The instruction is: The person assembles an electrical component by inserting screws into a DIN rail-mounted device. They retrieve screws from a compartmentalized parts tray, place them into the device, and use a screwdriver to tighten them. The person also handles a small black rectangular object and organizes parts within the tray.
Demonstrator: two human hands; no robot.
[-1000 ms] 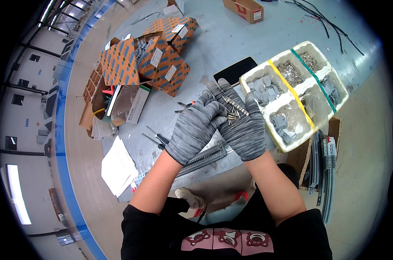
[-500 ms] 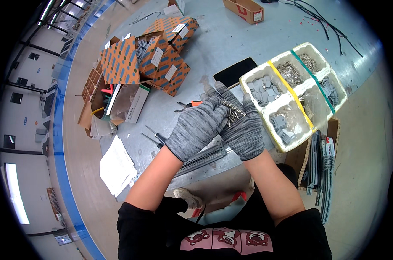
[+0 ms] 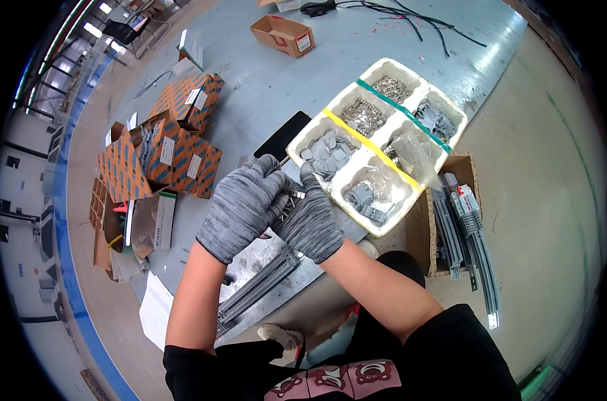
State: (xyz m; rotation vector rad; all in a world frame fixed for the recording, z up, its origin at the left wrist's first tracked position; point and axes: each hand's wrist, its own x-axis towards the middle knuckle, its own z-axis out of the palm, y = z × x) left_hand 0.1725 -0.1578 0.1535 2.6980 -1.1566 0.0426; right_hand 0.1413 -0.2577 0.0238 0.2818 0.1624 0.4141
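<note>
My left hand (image 3: 240,207), in a grey knit glove, is closed with its fingertips pinching a short shiny metal strip (image 3: 293,194). My right hand (image 3: 311,224), gloved the same way, is cupped just beside it, thumb up, around several small metal pieces (image 3: 287,208) in its palm. The gloves partly hide these pieces, so I cannot tell their exact kind. Both hands are above the table's near edge, left of a white foam box (image 3: 377,231) with compartments. That box holds grey plastic pieces (image 3: 330,152), small metal parts (image 3: 363,117) and clear plastic bags (image 3: 414,157).
A black phone (image 3: 282,136) lies beyond my hands. Long grey slotted strips (image 3: 258,286) lie under my forearms, with paper sheets (image 3: 156,309) further left. Orange patterned cartons (image 3: 183,167) are stacked at left. Right of the table, a cardboard box (image 3: 420,230) holds rails with grey parts (image 3: 474,230).
The view has swung right, so the table's things sit further left. The fingers of my right hand, stretched out before, have curled in, and my left fingertips now pinch the metal strip.
</note>
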